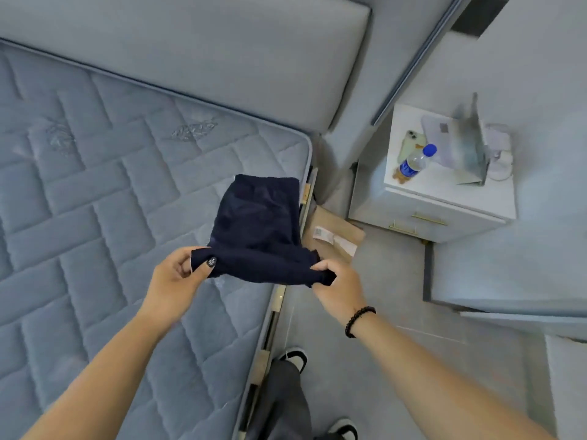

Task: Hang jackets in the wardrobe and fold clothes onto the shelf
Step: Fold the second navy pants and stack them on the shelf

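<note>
Item in hand — dark navy garment (259, 223), small, soft, apparently a pair of shorts, held by its near edge above the corner of the mattress (95, 201), far end with its band draped toward the mattress edge.

Left hand (178, 274): grip closed in a pinch on the garment's left corner, thumb on top, cloth between thumb and fingers.
Right hand (336, 281): grip curled round the bunched right corner, beaded bracelet (359, 320) at the wrist.

Stage, as judged: folding of one piece just begun or about to begin — garment spread between the two grips, no crease set, nothing lying folded on the mattress. Wardrobe and shelf out of view; no jackets, hangers or folded stack visible, so done and pending counts cannot be told. Remaining for this piece, likely: lay flat on the mattress, fold, carry to the shelf.

Containers and carriers, placed relative to the mattress:
- Bedside cabinet (422, 217), beyond the mattress's right corner, drawers closed, contents hidden. On top: plastic bottle (416, 163) with blue cap, holding some clear liquid; phone (409, 144) lying flat just behind the bottle; folded pale packaging (470, 147) further right, contents unclear.
- Brown parcel (336, 236) on the floor, between the mattress's right edge and the cabinet, labelled, apparently sealed; contents not seen.
</note>
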Tool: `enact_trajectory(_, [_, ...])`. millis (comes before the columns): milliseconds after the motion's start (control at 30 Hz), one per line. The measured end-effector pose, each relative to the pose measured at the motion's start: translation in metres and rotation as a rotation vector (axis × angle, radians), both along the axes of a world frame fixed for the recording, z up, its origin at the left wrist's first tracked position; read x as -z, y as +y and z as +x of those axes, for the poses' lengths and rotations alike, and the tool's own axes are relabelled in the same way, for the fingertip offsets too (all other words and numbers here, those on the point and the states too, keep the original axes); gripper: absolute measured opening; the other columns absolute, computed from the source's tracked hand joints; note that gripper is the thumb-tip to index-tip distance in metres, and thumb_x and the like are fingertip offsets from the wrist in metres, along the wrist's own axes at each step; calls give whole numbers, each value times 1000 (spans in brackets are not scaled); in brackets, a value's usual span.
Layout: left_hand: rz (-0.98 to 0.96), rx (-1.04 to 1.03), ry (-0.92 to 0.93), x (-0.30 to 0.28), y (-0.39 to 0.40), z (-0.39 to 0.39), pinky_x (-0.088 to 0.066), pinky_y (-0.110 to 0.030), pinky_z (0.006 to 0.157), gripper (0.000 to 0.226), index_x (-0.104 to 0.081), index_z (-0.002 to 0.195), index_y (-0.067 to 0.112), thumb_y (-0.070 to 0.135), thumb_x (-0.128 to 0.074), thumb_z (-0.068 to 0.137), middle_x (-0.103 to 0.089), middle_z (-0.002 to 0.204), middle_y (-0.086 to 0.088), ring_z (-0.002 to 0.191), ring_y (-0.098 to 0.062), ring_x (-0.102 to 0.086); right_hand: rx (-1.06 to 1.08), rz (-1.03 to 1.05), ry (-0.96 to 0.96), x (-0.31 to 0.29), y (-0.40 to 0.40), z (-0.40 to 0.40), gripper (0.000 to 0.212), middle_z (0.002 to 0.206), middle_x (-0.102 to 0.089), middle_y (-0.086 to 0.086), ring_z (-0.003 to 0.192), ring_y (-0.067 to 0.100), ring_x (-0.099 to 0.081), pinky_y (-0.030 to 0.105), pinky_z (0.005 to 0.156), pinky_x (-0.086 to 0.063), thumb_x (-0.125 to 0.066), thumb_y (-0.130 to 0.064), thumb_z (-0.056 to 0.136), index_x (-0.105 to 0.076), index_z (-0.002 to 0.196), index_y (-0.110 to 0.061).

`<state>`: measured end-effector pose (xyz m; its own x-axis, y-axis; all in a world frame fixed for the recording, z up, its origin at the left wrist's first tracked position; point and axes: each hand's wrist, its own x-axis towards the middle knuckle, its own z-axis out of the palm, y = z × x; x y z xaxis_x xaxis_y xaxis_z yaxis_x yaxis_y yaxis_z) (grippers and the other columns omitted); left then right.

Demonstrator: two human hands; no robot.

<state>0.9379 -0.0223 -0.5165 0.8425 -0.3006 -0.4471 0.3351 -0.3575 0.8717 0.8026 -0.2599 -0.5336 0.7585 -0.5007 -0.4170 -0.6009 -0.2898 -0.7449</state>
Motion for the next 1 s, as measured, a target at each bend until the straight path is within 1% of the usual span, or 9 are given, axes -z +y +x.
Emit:
enact_trajectory(200, [64, 35, 87, 43, 33, -34, -51, -9, 72, 22, -70, 101, 28, 10, -68, 89, -75, 92, 6, 89, -10, -69, -99, 73, 146, 31, 27, -45, 44, 94, -65, -17, 88, -9, -57, 4, 73, -41, -59, 5, 75, -60, 81, -38])
enact_trajectory(500, [55, -46, -57, 78, -26, 78, -49, -8, 61, 12, -68, 91, 37, 25, -70, 88, -74, 84, 18, 78, 4, -68, -48, -59, -64, 37, -30, 81, 46, 86, -63, -25, 86, -18, -54, -3, 67, -38, -59, 2, 73, -59, 80, -43])
enact_trajectory(567, [43, -105, -98, 92, -53, 120, -48, -6, 59, 10, -67, 91, 35, 29, -73, 86, -72, 80, 23, 74, 7, -67, 34, -88, -131, 47, -52, 121, 46, 93, -65, -25, 91, -13, -56, 1, 77, -41, -57, 2, 75, -63, 91, -41])
enact_trajectory(667, [-42, -210, -49, 118, -88, 173, -49, -6, 66, 41, -54, 125, 27, 30, -71, 87, -72, 96, 19, 86, 5, -67, 162, -114, -163, 77, -81, 172, 50, 125, -59, -9, 114, 4, -52, 20, 99, -41, -58, -2, 83, -56, 126, -27])
enact_trajectory(733, [-60, -240, 58, 135, -104, 189, -46, -11, 78, 68, -36, 142, 18, 32, -72, 86, -59, 122, 10, 105, -2, -60, 225, -62, -116, 105, -93, 190, 64, 143, -45, -3, 127, 9, -44, 20, 102, -34, -65, -9, 85, -39, 142, -23])
enact_trajectory(800, [5, -177, 175, 154, -109, 185, -48, -14, 72, 67, -46, 133, 21, 38, -79, 77, -55, 118, 10, 99, -1, -62, 228, -21, 20, 136, -96, 193, 76, 144, -39, -2, 127, 13, -43, 23, 101, -34, -73, -21, 81, -32, 145, -20])
enact_trajectory(867, [67, -43, 304, 177, -108, 168, -58, -25, 70, 58, -59, 113, 26, 43, -86, 65, -68, 106, 6, 89, -9, -71, 239, 93, 143, 165, -93, 181, 75, 126, -50, -8, 109, 11, -55, 27, 93, -47, -79, -32, 74, -41, 138, -20])
enact_trajectory(933, [165, 15, 394, 195, -103, 153, -59, -38, 77, 65, -63, 112, 24, 47, -90, 57, -73, 102, 1, 90, -21, -72, 282, 275, 260, 190, -88, 161, 70, 122, -58, -8, 104, 15, -59, 37, 88, -52, -82, -46, 66, -51, 125, -25])
enact_trajectory(1000, [187, 3, 432, 206, -96, 145, -59, -36, 73, 61, -67, 105, 28, 48, -91, 53, -76, 96, 2, 84, -20, -73, 351, 527, 367, 209, -80, 140, 66, 122, -62, -8, 103, 14, -60, 38, 80, -53, -83, -57, 60, -58, 115, -30])
